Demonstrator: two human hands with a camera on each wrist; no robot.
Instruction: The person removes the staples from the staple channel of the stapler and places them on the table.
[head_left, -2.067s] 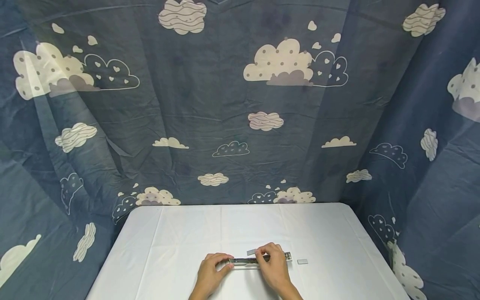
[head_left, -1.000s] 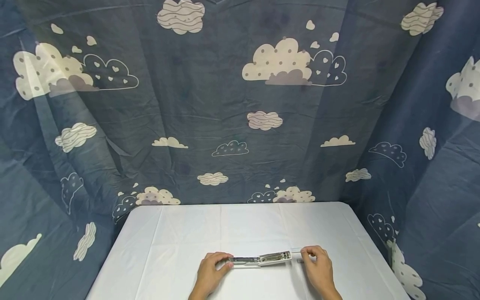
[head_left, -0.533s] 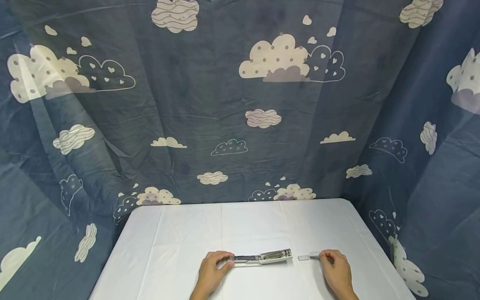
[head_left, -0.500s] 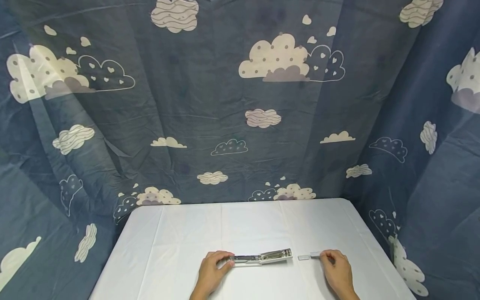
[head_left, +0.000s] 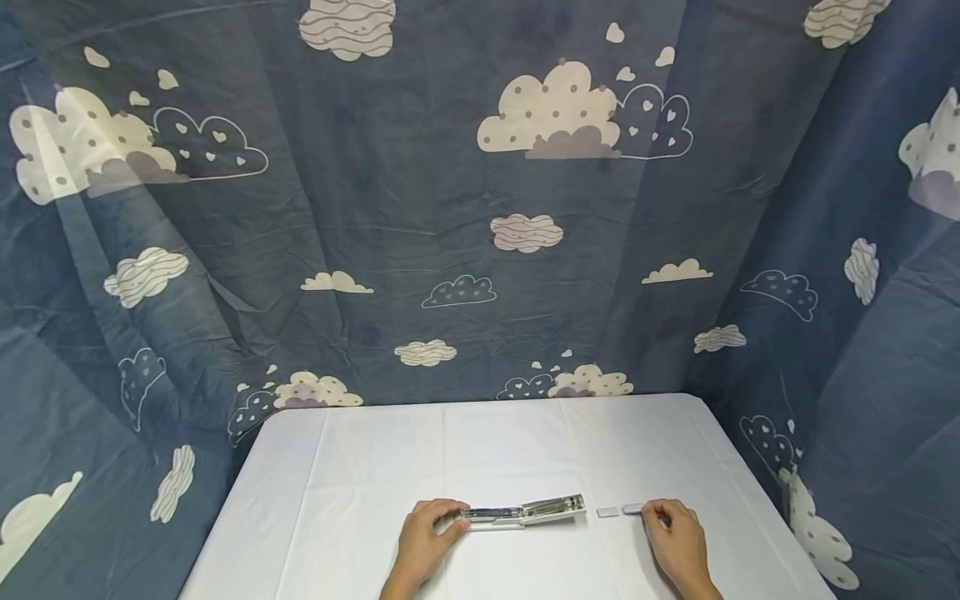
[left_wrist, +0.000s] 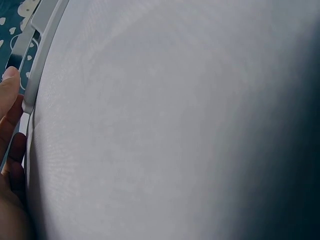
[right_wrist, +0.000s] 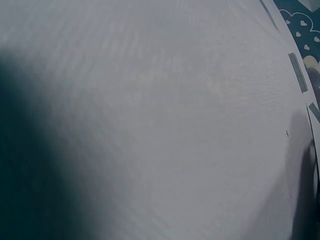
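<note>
A stapler (head_left: 553,508) lies folded out on the white table, its metal inside showing, with the hinge near its middle. My left hand (head_left: 422,540) grips its left end between thumb and fingers. In the left wrist view, the pale stapler body (left_wrist: 44,55) runs up from the left fingers (left_wrist: 11,122). Off the stapler's right end lies a short grey staple strip (head_left: 607,512). Beside it, my right hand (head_left: 678,540) pinches the right end of a second staple strip (head_left: 632,508), close over the table. The right wrist view shows a grey strip (right_wrist: 298,73) near its right edge.
The white-covered table (head_left: 375,450) has rounded far corners. A dark blue curtain (head_left: 405,208) with a cloud print hangs behind it and along both sides.
My right hand has moved right from over the stapler, carrying a staple strip to beside the one on the table. The stapler's right half came into sight; my left hand stayed on the stapler.
</note>
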